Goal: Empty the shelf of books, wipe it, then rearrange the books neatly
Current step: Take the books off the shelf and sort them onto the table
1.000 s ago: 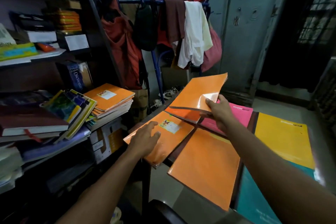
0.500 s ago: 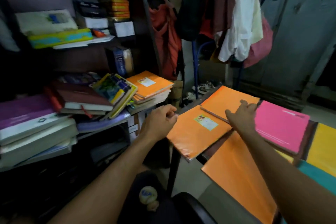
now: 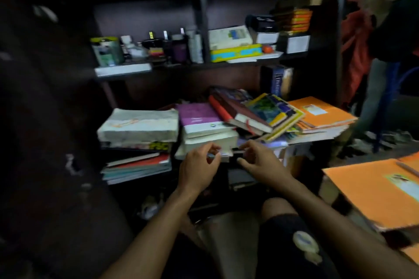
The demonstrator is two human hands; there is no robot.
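Nearest, at six o'clock, both forearms reach forward over bare knees. The left hand (image 3: 199, 165) hangs with fingers loosely curled, holding nothing, just before the middle pile. The right hand (image 3: 260, 163) sits beside it, thumb and fingers at a dark edge under the thick white book (image 3: 208, 140); blur hides whether it grips. At three o'clock, orange notebooks (image 3: 371, 190) lie on the bench (image 3: 340, 206). Beyond the hands, toward twelve, the dark shelf (image 3: 204, 65) carries heaped books: a worn white volume (image 3: 138, 124) at ten o'clock, a purple book (image 3: 198, 114), a maroon hardback (image 3: 240, 111), and an orange stack (image 3: 322, 112) at one o'clock.
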